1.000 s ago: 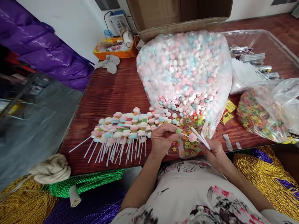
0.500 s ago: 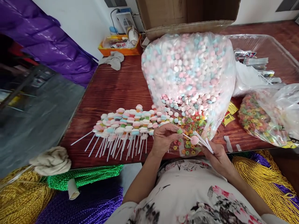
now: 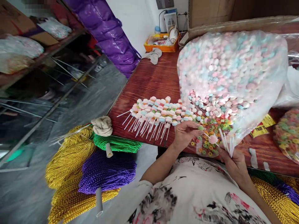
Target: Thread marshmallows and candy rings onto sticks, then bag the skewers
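Fingers (image 3: 195, 125) of the curled left hand (image 3: 184, 135) pinch green candy (image 3: 201, 128); the right hand (image 3: 234, 162) clamps white sticks (image 3: 225, 142), pink marshmallow (image 3: 212, 139) between both hands' fingers.

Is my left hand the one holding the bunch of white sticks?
No, the bunch of white sticks is in your right hand.

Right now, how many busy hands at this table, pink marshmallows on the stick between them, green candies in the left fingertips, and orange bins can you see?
Left hand and right hand: 2
Pink marshmallow: 1
Green candy: 1
Orange bin: 1
Total: 5
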Tool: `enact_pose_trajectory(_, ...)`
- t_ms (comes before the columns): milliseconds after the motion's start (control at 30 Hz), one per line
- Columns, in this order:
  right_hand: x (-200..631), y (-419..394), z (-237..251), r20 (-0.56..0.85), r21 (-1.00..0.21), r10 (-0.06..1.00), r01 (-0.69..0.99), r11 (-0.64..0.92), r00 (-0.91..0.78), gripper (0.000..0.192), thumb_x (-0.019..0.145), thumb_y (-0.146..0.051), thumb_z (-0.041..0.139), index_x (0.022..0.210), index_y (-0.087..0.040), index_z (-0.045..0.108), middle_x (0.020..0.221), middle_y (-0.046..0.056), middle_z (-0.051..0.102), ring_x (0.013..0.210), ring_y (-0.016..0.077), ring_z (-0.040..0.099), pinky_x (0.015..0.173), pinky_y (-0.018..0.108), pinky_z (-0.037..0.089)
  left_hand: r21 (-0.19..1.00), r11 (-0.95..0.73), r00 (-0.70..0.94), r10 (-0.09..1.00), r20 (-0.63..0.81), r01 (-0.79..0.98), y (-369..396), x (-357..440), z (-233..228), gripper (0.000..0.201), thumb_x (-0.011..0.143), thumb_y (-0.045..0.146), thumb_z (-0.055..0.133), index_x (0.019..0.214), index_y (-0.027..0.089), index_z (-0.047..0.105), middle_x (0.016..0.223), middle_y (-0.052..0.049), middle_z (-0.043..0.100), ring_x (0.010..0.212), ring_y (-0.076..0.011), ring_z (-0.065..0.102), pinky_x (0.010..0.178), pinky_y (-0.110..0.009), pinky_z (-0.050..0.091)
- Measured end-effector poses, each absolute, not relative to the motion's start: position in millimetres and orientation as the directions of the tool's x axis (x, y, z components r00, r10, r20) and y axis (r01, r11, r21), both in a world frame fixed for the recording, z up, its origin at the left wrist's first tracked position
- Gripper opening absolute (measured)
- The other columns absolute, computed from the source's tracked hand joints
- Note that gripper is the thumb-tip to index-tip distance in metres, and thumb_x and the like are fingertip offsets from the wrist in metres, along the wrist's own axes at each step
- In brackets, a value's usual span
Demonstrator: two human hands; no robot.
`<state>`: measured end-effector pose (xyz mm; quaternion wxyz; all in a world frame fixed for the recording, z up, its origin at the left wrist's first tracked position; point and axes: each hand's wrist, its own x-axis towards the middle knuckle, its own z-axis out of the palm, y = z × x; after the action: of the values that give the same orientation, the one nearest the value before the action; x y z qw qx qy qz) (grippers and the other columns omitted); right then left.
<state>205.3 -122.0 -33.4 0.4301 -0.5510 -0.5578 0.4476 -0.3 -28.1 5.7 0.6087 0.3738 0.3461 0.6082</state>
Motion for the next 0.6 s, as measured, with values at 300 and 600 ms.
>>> enact_pose_trajectory(300, 197, -114, -33, -0.001, -0.989, 0.997, 0.15, 0.01, -0.075, 0.025, 0.097, -0.04, 0.057, 0.087, -0.019, 0.066, 0.058, -0.004, 0.043, 0.053, 0.0122, 0.038, 0.05, 0.026, 0.033, 0.818, 0.092, 0.042, 0.996, -0.083, -0.567, -28, -3, 8, 0.036, 0.051, 0.024, 0.096, 0.069, 0.018, 0.065, 0.069, 0.005, 0.072, 0.06, -0.014, 0.071, 0.055, -0.025, 0.061)
enact_pose_trajectory(600, 197, -108, -7, 0.098, -0.93, 0.977, 0.332, 0.157, -0.189, 0.026, 0.101, -0.031, 0.048, 0.079, -0.021, 0.058, 0.066, -0.002, 0.046, 0.061, 0.0134, 0.04, 0.059, 0.027, 0.034, 0.919, -0.128, -0.03, 0.992, 0.125, -0.373, -26, -6, -4, 0.03, 0.056, 0.022, 0.094, 0.071, 0.019, 0.068, 0.076, 0.001, 0.074, 0.074, -0.0168, 0.073, 0.072, -0.032, 0.063)
